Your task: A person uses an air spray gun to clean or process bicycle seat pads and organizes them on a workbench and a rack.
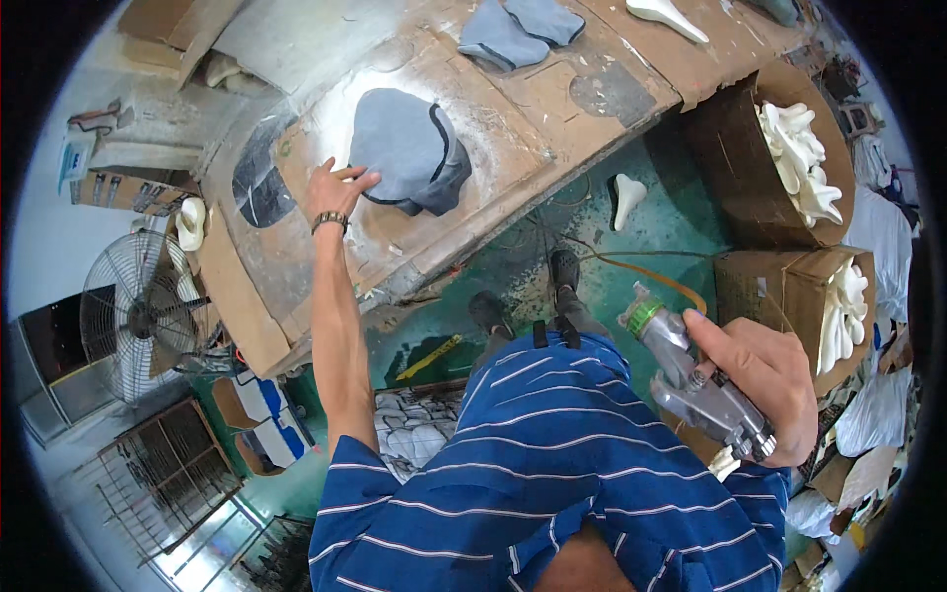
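Observation:
In my right hand (pixel 764 380) is a metal spray gun (pixel 681 365) with a green ring, held off to the right of my body, its fingers wrapped round it. My left hand (pixel 337 189) reaches over the cardboard-covered table, fingers apart. Its fingertips are at the left edge of a grey fabric cover (pixel 400 143) with dark edging, which looks like a bicycle saddle cover. White residue surrounds that cover on the cardboard. Farther back on the table lie more grey covers (pixel 513 35) of the same sort.
Cardboard boxes (pixel 725 163) of cream saddle-shaped pieces (pixel 797 163) stand on the right. A single saddle piece (pixel 627 200) lies on the green floor, near a yellow hose (pixel 656 279). At left stands a large fan (pixel 138 318). The table edge (pixel 533 217) runs diagonally before me.

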The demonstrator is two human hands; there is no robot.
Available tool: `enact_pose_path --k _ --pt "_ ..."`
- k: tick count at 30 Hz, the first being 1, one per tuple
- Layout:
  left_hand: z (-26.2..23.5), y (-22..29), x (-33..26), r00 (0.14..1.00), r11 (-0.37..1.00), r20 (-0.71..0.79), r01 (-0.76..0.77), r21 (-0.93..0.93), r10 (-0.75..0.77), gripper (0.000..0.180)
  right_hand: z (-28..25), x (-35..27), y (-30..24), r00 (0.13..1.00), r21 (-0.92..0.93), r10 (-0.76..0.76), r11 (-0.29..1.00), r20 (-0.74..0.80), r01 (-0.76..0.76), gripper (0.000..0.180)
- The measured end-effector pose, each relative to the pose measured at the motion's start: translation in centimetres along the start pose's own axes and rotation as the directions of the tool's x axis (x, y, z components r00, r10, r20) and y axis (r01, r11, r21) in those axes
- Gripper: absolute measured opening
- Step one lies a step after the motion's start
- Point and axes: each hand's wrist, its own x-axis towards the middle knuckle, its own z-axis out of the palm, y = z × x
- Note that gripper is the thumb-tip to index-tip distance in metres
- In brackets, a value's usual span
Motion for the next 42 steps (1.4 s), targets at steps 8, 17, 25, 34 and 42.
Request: enact_pose_path --k 8,17,25,34,42 --pt "1.3 0.7 -2.7 0.982 0.997 -0.191 0.004 0.075 0.010 0.052 -1.7 0.3 4.0 0.998 0.056 0.031 0.998 -0.062 -0.027 0.071" --pt "2.3 0.8 -3.2 0.975 0.996 -0.212 0.077 0.055 -0.064 0.049 -2.2 6.8 4.7 0.999 0.147 -0.036 0.988 -0.003 0.036 0.076" --pt "2.4 -2.3 -5.9 0.928 0.167 -0.199 -0.152 -0.974 -0.316 0.055 -1.0 9.8 2.1 0.996 0.080 -0.087 0.993 -0.021 0.088 0.073" --pt "8.6 -6.0 -21.3 0.822 0.261 0.073 0.262 -0.929 -0.565 0.044 0.9 11.8 -0.1 0.995 0.053 -0.094 0.994 0.026 0.092 0.069" --pt "14.0 -8.6 -29.5 0.648 0.137 0.220 0.453 -0.881 -0.729 0.035 1.3 10.9 -0.4 0.994 0.035 0.043 0.999 -0.099 -0.040 0.063"
